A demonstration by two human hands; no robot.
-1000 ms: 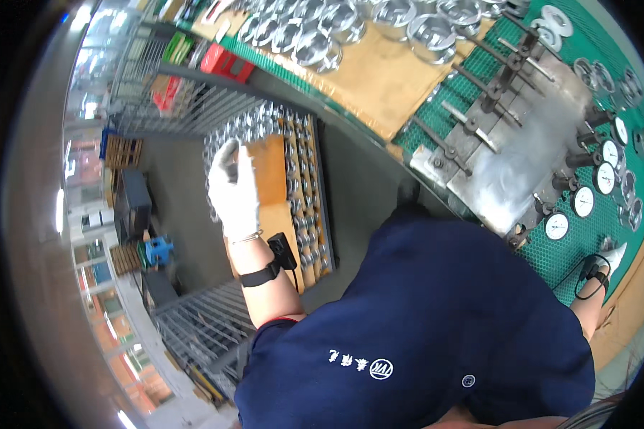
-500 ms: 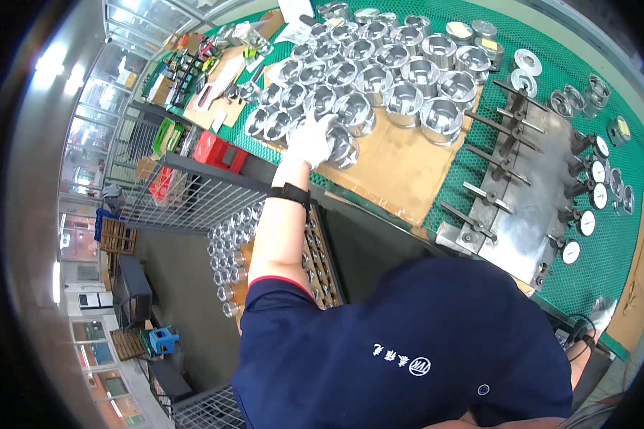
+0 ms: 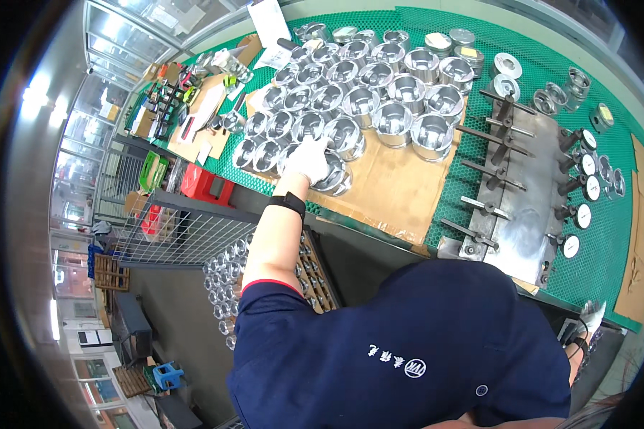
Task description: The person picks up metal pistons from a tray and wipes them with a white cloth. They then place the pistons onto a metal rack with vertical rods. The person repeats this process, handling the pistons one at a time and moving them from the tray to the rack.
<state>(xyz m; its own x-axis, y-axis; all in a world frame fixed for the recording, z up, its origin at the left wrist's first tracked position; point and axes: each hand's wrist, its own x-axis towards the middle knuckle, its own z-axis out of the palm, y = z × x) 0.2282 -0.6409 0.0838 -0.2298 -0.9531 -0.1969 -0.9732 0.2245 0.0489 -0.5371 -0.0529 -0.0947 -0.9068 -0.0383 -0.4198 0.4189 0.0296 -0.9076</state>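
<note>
In a white glove, my left hand is closed round the near side of a silver metal piston at the near edge of a crowd of pistons. Its thumb and fingertips are partly hidden by the glove and the piston. More pistons, hollow ends up, stand close behind it on a brown cardboard sheet. At the far right, my right hand, also gloved, is beside the table's near right edge. A dark cable runs by it; its fingers are too small and unclear to read.
A steel plate fixture with clamp bars and several dial gauges lies on the green mat. Metal rings and loose pistons stand beyond. Below left, a wire fence adjoins a rack of pistons.
The whole view has shifted, so the table things sit lower and further left. My left hand stays at the same piston. The right hand has moved slightly left.
</note>
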